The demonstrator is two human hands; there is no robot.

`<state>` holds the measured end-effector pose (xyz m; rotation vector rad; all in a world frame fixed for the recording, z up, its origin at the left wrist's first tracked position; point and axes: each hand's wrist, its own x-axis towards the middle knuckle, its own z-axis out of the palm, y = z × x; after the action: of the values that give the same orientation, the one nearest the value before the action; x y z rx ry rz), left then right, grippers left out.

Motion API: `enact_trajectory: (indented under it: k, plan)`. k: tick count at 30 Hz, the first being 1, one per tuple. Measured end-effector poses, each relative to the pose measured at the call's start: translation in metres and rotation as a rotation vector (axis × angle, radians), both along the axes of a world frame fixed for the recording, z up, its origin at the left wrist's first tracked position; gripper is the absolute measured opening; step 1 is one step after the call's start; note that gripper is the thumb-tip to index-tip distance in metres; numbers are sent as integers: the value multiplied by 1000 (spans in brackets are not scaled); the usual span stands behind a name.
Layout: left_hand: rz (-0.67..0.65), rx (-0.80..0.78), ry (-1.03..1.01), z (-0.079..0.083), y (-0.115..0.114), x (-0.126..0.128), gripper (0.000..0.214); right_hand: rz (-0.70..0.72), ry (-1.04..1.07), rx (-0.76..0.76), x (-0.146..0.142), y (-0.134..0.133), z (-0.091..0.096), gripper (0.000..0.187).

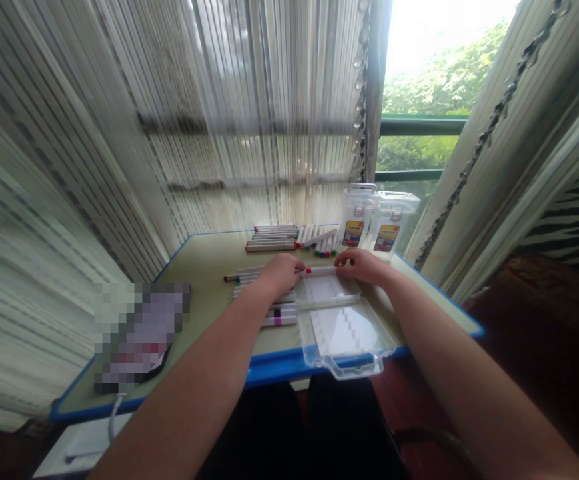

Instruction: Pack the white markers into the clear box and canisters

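A white marker with a red band (309, 271) lies crosswise along the far edge of an open clear plastic case (305, 333). My left hand (282, 273) is closed, its fingertips at the marker's red end. At the other end, the curled fingers of my right hand (358, 265) pinch the marker. White inserts with stepped ridges show in both halves of the case, whose handle points toward me. Partly covered by my left hand and forearm, several markers (249, 274) lie left of the case, among them one with a purple band (279, 321).
Beyond my hands, several white markers with coloured ends (272, 247) lie in groups. Two clear cases (392, 217) with yellow-and-red labels stand upright at the back right. A blurred-out device (144, 340) with a cable rests at the table's left. Blue edging (282, 368) borders the table; curtains hang behind.
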<state>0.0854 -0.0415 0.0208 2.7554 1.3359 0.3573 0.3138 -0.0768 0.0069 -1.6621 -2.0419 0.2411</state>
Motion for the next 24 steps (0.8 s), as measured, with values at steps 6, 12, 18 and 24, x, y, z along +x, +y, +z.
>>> enact_trajectory:
  k: [6,12,18,24]
  plan:
    - [27,17,-14,3,-3,1,27,-27,-10,-27,-1,-3,2,16]
    - [30,22,-15,0,-1,2,24,-28,1,-6,1,-1,0,17]
    - [10,0,-6,-1,0,2,27,-10,20,0,4,1,-2,18]
    - [-44,-36,39,1,1,1,36,-2,48,-31,4,2,-4,16]
